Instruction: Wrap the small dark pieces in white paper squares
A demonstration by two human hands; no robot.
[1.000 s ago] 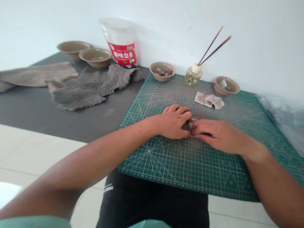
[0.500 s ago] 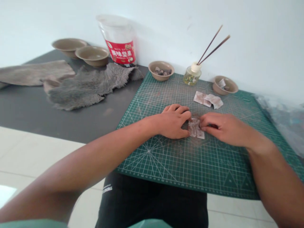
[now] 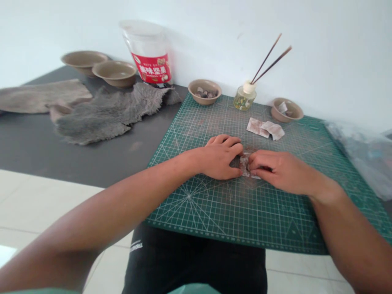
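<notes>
A small whitish piece with brown smears (image 3: 244,165) lies flat on the green cutting mat (image 3: 214,212). Along its left edge my left hand (image 3: 222,157) rests palm down, fingers apart, thumb and index fingertip at the piece. My right hand (image 3: 272,167) is closed in a pinch over the piece's right part; whatever is between its fingertips is hidden. Two similar smeared pieces (image 3: 256,126) (image 3: 275,130) overlap further back on the mat.
Behind stand a bowl of small dark chunks (image 3: 204,100), a reed diffuser (image 3: 244,99) and a bowl with pale bits (image 3: 286,116). Grey ragged cloth (image 3: 104,112), two bowls (image 3: 118,79) and a plastic tub (image 3: 150,61) are left. A clear plastic bag (image 3: 364,155) lies right.
My right hand has moved left over the piece, covering more of it. My left hand stays at the piece's left edge. The whole view has shifted slightly.
</notes>
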